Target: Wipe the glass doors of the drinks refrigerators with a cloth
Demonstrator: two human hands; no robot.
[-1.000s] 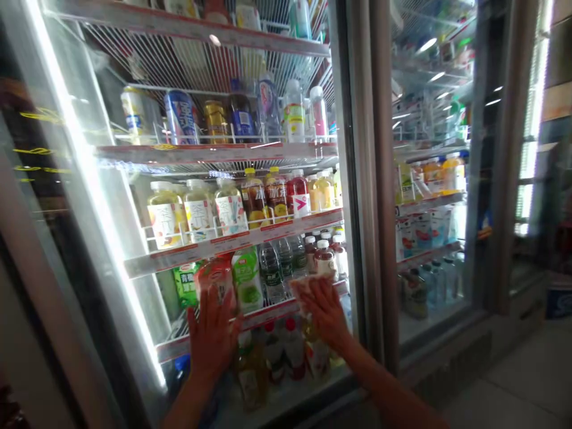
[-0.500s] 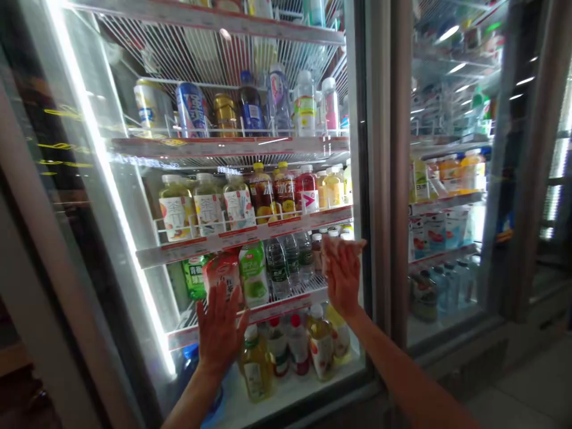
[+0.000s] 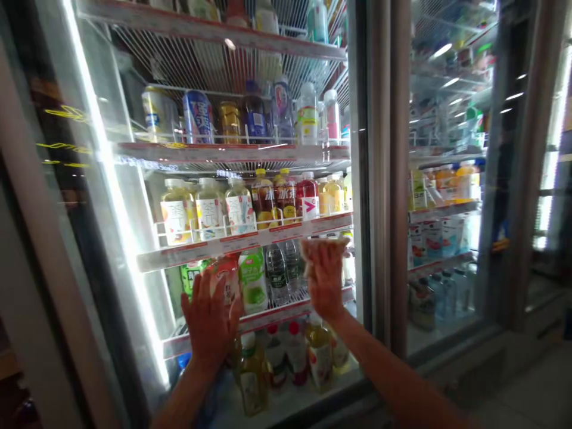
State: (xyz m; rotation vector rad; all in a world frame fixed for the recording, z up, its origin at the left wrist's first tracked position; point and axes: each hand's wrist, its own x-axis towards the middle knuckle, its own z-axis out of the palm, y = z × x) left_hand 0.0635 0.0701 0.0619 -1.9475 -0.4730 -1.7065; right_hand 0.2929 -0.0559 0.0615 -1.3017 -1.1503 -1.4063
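- left hand point(image 3: 210, 322): fingers spread, nothing held, near the lower left corner of the glass door point(image 3: 361, 179); contact with it, i cannot tell.
- right hand point(image 3: 325, 283): fingers partly bent, gripping a pale cloth point(image 3: 337, 245) near the door's right edge.
- red pouch point(image 3: 226, 275): behind the left fingertips.

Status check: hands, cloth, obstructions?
Right hand holding cloth. Left hand open, holding nothing. Cloth in front of bottles, nothing visible blocking it.

The cloth point(image 3: 341, 246) is in the right hand point(image 3: 325, 280), with the left hand point(image 3: 209, 328) to its left. Behind them, bottles point(image 3: 242, 215) stand on the fridge shelves point(image 3: 236, 243).
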